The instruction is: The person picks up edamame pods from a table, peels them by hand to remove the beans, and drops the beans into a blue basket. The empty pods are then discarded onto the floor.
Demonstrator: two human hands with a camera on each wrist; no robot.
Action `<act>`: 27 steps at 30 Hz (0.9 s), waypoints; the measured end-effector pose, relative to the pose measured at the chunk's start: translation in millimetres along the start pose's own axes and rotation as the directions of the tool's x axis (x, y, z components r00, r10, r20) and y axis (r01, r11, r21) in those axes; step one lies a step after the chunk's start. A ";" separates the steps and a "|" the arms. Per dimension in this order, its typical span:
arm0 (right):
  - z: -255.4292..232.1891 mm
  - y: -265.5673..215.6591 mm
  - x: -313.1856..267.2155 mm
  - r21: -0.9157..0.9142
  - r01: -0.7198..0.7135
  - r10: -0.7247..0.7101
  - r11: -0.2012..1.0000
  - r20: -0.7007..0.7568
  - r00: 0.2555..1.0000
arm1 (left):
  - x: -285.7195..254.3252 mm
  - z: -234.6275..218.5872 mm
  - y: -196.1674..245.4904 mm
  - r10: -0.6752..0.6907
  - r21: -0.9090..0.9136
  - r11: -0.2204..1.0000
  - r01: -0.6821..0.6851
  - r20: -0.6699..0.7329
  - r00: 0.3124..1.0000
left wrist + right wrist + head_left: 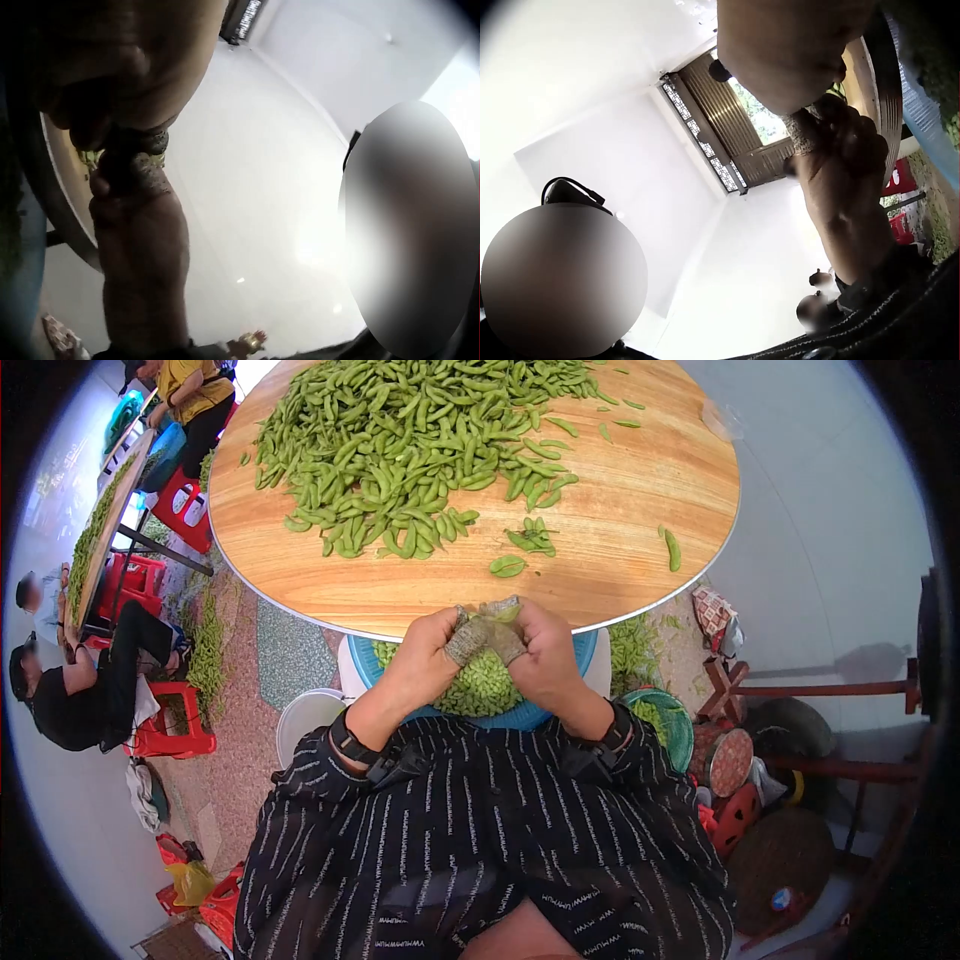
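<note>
Both hands meet just past the near edge of a round wooden table (640, 510). My left hand (418, 665) and my right hand (552, 660) pinch a green soybean pod (506, 609) between them, thumbs together. Greyish wrappings cover the thumbs. Directly below sits a blue basin (576, 685) filled with shelled green beans (480, 685). In both wrist views the hands are dark against a bright wall, and the pod is mostly hidden by fingers.
A large heap of pods (400, 440) covers the table's far side. A few loose pods (532, 538) lie nearer. A white bucket (305, 722) stands left of the basin, a green basket (672, 725) right. Other people (95, 670) sit at another table on the left.
</note>
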State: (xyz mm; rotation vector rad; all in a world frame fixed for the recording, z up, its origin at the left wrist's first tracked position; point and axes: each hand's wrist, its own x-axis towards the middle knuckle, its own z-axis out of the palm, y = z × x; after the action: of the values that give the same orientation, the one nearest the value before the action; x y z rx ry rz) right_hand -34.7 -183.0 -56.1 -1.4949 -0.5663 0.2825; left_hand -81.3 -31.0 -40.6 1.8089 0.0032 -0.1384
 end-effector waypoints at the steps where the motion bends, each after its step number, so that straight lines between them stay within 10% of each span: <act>1: -0.9 -0.4 0.2 -0.091 0.048 -0.046 0.995 0.031 0.998 | 0.3 -1.7 -0.6 0.002 0.002 1.000 -0.002 -0.002 1.000; 3: -2.3 -1.8 0.4 -0.180 0.097 -0.087 0.979 0.066 0.994 | 1.4 -4.2 -3.3 -0.033 -0.254 0.965 0.063 0.122 0.992; 7: -5.8 -7.4 -0.1 0.166 -0.068 0.038 0.984 0.176 0.984 | 4.4 -8.5 -4.1 -0.030 -0.188 0.980 0.061 0.162 0.986; 12: -14.3 -2.3 -2.1 0.420 -0.298 0.198 0.857 0.266 0.944 | 3.9 -3.5 -5.9 0.355 0.077 0.930 -0.360 0.073 0.932; 15: -20.3 -5.7 -5.4 0.523 -0.408 0.252 0.749 0.345 0.904 | -1.0 -8.5 -3.3 0.185 -0.075 0.981 -0.176 0.138 0.973; 20: -66.3 -16.2 -30.4 -0.022 -0.236 0.236 0.972 0.175 0.956 | -9.7 -14.1 -1.8 0.206 0.059 0.971 -0.231 0.279 0.938; 23: -133.7 -16.4 -69.6 -0.840 -0.151 0.413 0.521 0.093 0.906 | -13.3 -17.6 6.4 0.217 0.250 0.907 -0.339 0.413 0.884; 24: -151.4 0.4 -85.4 -0.960 -0.105 0.368 0.261 -0.001 0.930 | -14.5 -19.1 6.8 0.181 0.396 0.825 -0.403 0.490 0.853; 27: -163.2 -23.8 -86.1 -0.971 -0.141 0.411 0.195 -0.050 0.910 | -15.3 -23.1 3.6 0.172 0.440 0.793 -0.420 0.501 0.848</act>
State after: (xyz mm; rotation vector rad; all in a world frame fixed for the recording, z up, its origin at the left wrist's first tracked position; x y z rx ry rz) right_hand -26.5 -368.5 -44.8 -2.8933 -0.6807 0.4237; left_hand -94.1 -8.4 -30.2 2.2729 -0.7210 -0.3406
